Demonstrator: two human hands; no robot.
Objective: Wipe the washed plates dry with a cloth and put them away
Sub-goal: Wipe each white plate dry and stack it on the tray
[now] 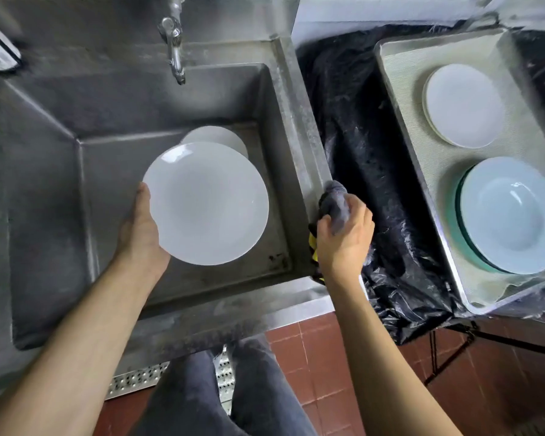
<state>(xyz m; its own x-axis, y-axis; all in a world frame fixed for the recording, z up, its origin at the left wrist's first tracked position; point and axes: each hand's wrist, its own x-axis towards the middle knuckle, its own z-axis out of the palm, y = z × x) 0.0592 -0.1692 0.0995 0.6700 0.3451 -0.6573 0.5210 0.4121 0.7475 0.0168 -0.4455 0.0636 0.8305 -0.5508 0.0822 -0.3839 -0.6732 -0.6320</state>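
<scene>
Drying step pending: left hand (140, 229) grips white plate (206, 202) over sink (60, 171); right hand (343, 237), at plate's three o'clock, clutches grey cloth (335, 202). Next: bring cloth onto plate face.

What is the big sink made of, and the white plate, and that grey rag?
The sink looks like stainless steel: dull grey, brushed, faint glints, some stains. The white plate in the left hand seems glazed ceramic, smooth with a soft shine, though it might be melamine. The grey cloth in the right hand looks like soft, fuzzy microfibre or terry.
</scene>
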